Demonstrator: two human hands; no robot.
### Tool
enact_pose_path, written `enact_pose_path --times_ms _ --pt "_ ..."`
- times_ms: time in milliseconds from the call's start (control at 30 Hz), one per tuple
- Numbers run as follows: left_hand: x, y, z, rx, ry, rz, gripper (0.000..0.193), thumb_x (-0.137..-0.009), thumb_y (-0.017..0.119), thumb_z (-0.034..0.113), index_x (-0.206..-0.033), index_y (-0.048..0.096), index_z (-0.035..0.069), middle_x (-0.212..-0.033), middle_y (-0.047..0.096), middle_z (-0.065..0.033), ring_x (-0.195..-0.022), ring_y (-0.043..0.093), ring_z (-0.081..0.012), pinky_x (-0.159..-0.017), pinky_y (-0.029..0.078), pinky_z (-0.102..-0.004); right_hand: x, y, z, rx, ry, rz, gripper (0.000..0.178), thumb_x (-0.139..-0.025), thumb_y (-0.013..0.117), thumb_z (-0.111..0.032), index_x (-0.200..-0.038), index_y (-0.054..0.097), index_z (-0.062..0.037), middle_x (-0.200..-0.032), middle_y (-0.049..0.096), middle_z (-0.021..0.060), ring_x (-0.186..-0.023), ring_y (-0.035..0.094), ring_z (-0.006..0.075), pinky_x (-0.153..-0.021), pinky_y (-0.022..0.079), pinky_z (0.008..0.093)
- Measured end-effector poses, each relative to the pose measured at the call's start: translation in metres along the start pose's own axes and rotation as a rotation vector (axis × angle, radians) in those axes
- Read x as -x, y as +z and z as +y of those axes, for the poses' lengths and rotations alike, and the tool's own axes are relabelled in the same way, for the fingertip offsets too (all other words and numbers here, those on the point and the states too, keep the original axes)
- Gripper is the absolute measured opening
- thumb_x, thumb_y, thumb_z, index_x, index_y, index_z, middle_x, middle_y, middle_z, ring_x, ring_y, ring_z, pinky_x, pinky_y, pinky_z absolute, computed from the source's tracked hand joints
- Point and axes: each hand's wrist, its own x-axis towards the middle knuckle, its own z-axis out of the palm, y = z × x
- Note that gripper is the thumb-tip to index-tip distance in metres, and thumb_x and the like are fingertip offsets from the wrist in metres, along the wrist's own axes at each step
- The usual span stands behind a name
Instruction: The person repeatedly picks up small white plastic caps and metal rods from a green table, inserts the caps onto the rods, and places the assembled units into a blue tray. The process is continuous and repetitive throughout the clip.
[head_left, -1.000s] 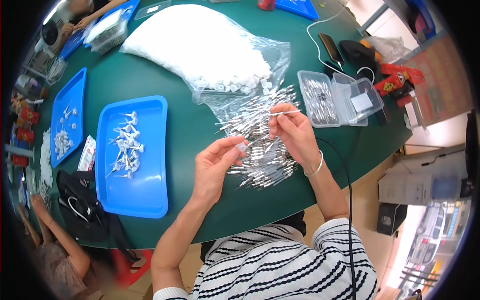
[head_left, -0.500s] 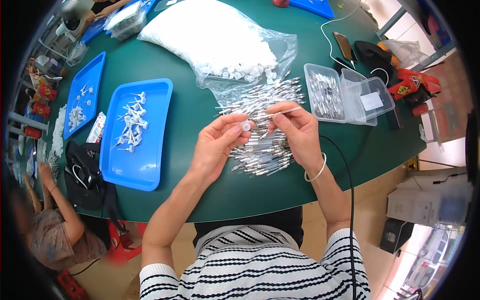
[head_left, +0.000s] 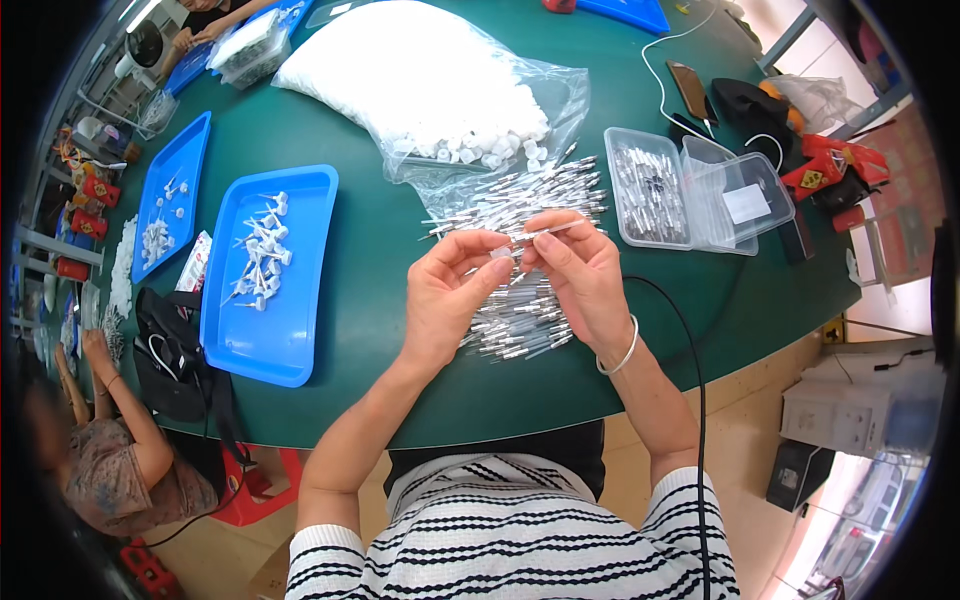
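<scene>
Between thumb and fingers of my left hand (head_left: 445,300) is a small white plastic cap (head_left: 500,254), partly covered by the fingertips. My right hand (head_left: 588,285) pinches a thin pale rod (head_left: 550,232), its left end close to the cap. Whether the two touch cannot be made out. Below both hands lies a heap of slim metal-and-clear rods (head_left: 515,325). Beyond it, a large clear bag (head_left: 565,95) spills white caps (head_left: 480,140). To the left, a blue tray (head_left: 262,345) holds several white caps with thin stems (head_left: 265,250).
A clear lidded box (head_left: 650,190) of rods stands right of the heap. A phone (head_left: 690,90) with a white cable lies behind it. Another blue tray (head_left: 185,150) and a black bag (head_left: 170,340) are at left, near a co-worker (head_left: 130,440). A black cable (head_left: 690,350) passes my right arm.
My hands have come closer together. The cap has turned toward the rod, and the rod's left end has moved left to the cap.
</scene>
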Motion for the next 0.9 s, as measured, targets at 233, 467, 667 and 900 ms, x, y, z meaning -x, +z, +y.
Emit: enact_pose_path --times_ms 233,467,667,900 --pt "0.000 -0.005 -0.001 0.019 0.018 0.002 0.017 -0.089 0.065 0.003 -0.104 0.060 -0.003 -0.095 0.065 -0.0072 -0.085 0.063 -0.0114 -0.075 0.053 -0.0251 0.001 0.001 0.010 0.065 -0.021 -0.013 0.016 -0.091 0.063 -0.008 -0.104 0.062 0.0008 -0.092 0.065 0.0066 -0.079 0.062 0.0115 -0.075 0.051 0.0259" --pt "0.002 -0.003 0.001 0.114 -0.034 0.047 0.013 -0.089 0.065 0.005 -0.100 0.060 0.000 -0.092 0.066 -0.0082 -0.079 0.065 -0.0128 -0.071 0.054 -0.0261 0.004 0.008 0.014 0.121 -0.083 -0.003 0.015 -0.091 0.063 -0.004 -0.104 0.062 0.0022 -0.095 0.065 0.0083 -0.084 0.065 0.0136 -0.077 0.053 0.0266" --pt "0.003 -0.006 -0.001 0.178 -0.107 0.054 0.013 -0.089 0.066 0.008 -0.098 0.060 0.002 -0.092 0.067 -0.0084 -0.077 0.064 -0.0128 -0.071 0.055 -0.0258 0.006 0.009 0.015 0.114 -0.104 -0.009 0.015 -0.091 0.062 -0.003 -0.105 0.061 0.0029 -0.096 0.065 0.0093 -0.089 0.066 0.0158 -0.081 0.054 0.0280" --pt "0.003 -0.004 -0.001 0.193 -0.124 0.068 0.014 -0.089 0.067 0.009 -0.099 0.060 0.002 -0.092 0.068 -0.0085 -0.077 0.064 -0.0130 -0.070 0.055 -0.0260 0.007 0.009 0.017 0.092 -0.123 -0.004 0.014 -0.091 0.062 -0.003 -0.104 0.061 0.0024 -0.096 0.066 0.0094 -0.088 0.066 0.0157 -0.080 0.054 0.0278"
